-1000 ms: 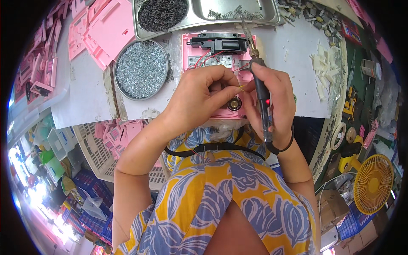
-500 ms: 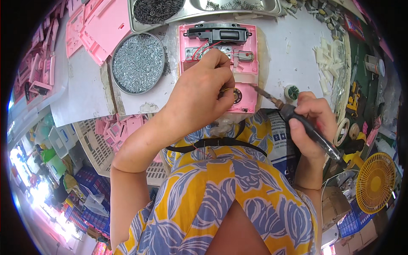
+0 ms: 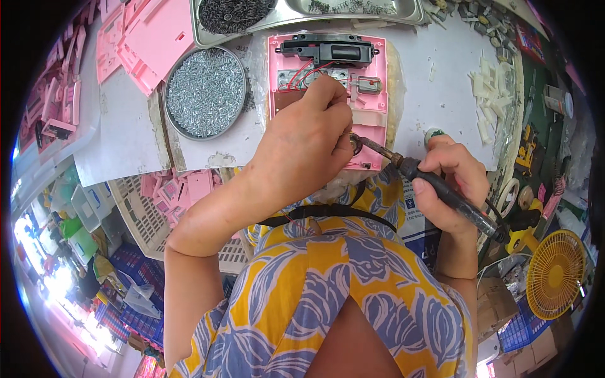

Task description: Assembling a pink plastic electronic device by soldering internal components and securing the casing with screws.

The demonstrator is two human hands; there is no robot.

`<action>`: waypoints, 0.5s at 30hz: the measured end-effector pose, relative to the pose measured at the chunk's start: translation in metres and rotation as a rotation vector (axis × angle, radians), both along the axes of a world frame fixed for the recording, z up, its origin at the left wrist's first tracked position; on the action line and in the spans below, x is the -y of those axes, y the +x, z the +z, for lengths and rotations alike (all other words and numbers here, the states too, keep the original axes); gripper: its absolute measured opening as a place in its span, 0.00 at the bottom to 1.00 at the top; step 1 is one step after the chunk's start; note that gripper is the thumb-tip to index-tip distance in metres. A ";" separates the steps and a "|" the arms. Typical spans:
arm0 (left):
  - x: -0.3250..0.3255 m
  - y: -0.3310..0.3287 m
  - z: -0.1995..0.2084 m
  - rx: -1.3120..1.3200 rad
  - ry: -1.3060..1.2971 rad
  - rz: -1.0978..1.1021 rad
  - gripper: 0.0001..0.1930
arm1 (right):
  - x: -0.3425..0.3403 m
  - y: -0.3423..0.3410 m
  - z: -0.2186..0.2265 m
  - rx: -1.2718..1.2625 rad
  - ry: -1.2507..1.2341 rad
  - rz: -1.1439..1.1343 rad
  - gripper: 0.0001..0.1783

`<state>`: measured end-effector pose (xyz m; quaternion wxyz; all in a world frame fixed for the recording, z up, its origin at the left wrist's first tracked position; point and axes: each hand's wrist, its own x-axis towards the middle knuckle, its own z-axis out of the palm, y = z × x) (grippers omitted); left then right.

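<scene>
My right hand grips a black-handled soldering iron, its metal tip angled down and left. The tip meets, or nearly meets, a small round speaker in a pink plastic housing. Over the housing's left part, my left hand is closed in a pinch, partly covering the speaker; what its fingers hold is hidden. Thin red wires run towards those fingers. The housing also carries a black mechanism along its far side and a small metal motor at its right.
A round tin of small screws stands left of the housing, below a metal tray of springs. Pink panels lie far left, white plastic pieces at right. A small round container sits just beyond my right hand.
My right hand has brought the soldering iron left and slightly down, taking its tip from beside the housing's right edge to the speaker. My left hand stays pinched, shifted slightly.
</scene>
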<state>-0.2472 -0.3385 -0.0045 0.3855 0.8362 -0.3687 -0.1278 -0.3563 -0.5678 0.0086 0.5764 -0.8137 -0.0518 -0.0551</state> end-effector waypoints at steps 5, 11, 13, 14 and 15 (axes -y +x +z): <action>0.000 -0.001 0.000 0.011 0.014 -0.016 0.06 | -0.002 0.003 0.003 -0.037 -0.001 0.010 0.12; 0.000 -0.002 0.001 0.028 0.006 -0.022 0.06 | 0.000 0.000 0.006 -0.045 0.044 -0.013 0.12; 0.000 -0.003 0.001 0.024 0.015 -0.020 0.06 | 0.002 -0.004 0.005 -0.069 0.107 -0.049 0.12; -0.001 -0.003 0.001 0.023 0.016 -0.019 0.06 | 0.005 -0.005 0.004 -0.058 0.114 -0.055 0.13; -0.001 -0.003 0.001 0.022 0.012 -0.021 0.06 | 0.007 -0.007 0.005 -0.046 0.116 -0.065 0.13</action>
